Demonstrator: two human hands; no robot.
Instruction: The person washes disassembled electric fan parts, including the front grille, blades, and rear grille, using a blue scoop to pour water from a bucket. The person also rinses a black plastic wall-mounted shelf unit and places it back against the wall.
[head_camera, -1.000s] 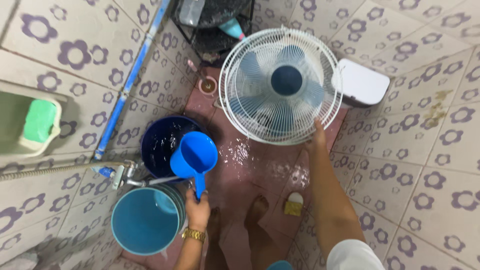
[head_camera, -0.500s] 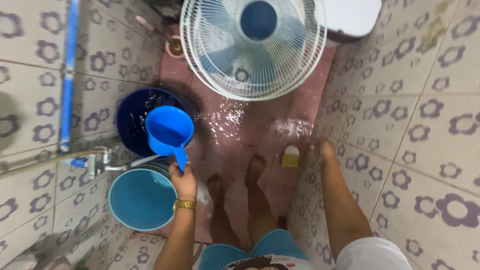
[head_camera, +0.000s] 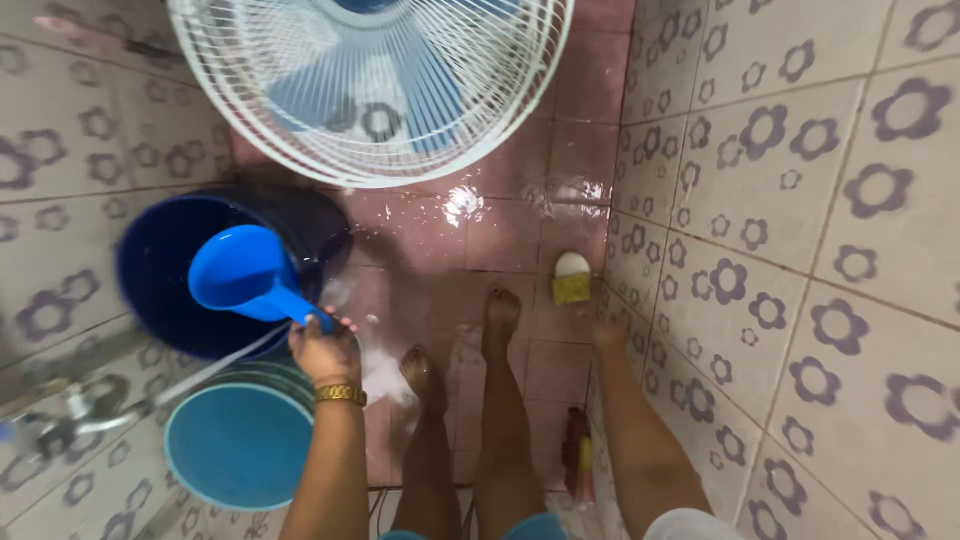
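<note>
My left hand (head_camera: 322, 350) grips the handle of a blue plastic dipper (head_camera: 245, 274), held over the rim of a dark blue bucket (head_camera: 160, 280). A gold watch sits on that wrist. My right hand (head_camera: 610, 332) hangs low near the tiled wall, close to a yellow sponge with a white bar of soap on it (head_camera: 572, 279); its fingers are blurred and it holds nothing I can see. A white fan (head_camera: 370, 90) with blue blades stands on the wet red floor ahead of my bare feet.
A light blue bucket (head_camera: 238, 445) stands below the dark one, under a metal tap (head_camera: 70, 420) on the left wall. A red and yellow brush (head_camera: 577, 452) lies by the right wall. Tiled walls with purple flowers close in on both sides.
My right hand has let go of the fan's rim and dropped down beside the sponge. My left hand has carried the dipper left over the dark bucket. The view has tilted down.
</note>
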